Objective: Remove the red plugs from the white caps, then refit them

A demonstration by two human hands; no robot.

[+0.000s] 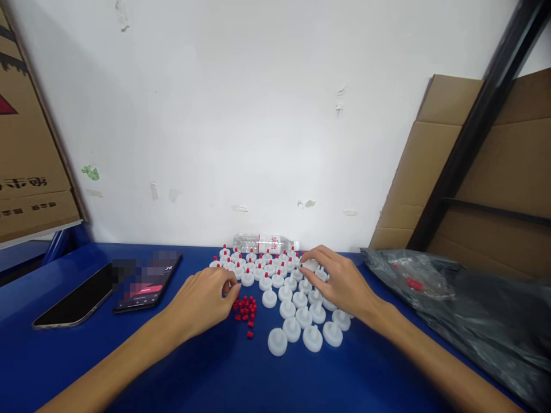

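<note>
My left hand [209, 295] hovers at the left of a small pile of red tip caps [245, 310], its thumb and fingers curled together. Whatever might be between those fingertips is hidden. My right hand [338, 281] reaches over the right side of the group, thumb and fingers closed around a white nozzle cap [309, 265]. Between and in front of the hands stand several bare white nozzle caps [303, 317], nozzles up. Farther back, several white caps with red tips [247, 278] are packed close together.
A clear plastic bottle [264, 244] lies along the wall behind the caps. Two phones [77, 298] [150, 281] rest at the left. Dark plastic bags [456, 310] cover the right side, with cardboard [413, 178] behind. A printed box [34, 143] stands far left.
</note>
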